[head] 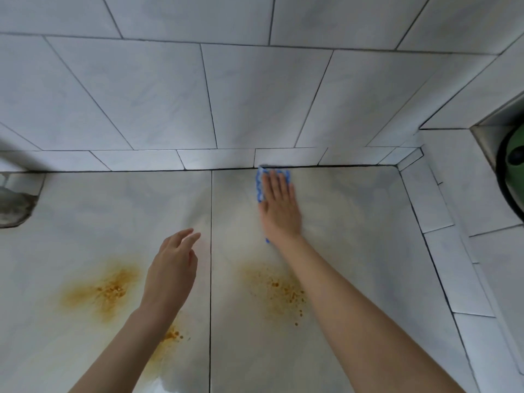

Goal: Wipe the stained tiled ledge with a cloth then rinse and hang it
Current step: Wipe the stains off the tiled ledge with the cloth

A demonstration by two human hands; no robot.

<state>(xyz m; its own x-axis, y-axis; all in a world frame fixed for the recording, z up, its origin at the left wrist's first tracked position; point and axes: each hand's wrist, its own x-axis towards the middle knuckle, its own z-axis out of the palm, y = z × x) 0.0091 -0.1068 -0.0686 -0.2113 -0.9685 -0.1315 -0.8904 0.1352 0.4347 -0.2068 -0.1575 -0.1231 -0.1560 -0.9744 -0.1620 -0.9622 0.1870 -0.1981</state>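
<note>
A blue and white cloth [260,181] lies flat on the pale tiled ledge [354,222], up against the back wall. My right hand [279,207] presses flat on top of it, fingers together, and covers most of it. Only its left edge and far corners show. My left hand [173,265] hovers over the ledge nearer to me, fingers loosely apart and holding nothing. Orange-brown stains mark the ledge: one patch [105,290] left of my left arm, another [280,293] beside my right forearm, and a smaller one [170,336] under my left forearm.
White tiled walls [226,95] rise behind and to the right of the ledge. A grey metal fixture [14,205] sits at the far left edge. A green and black object [513,165] sits in a recess at the right.
</note>
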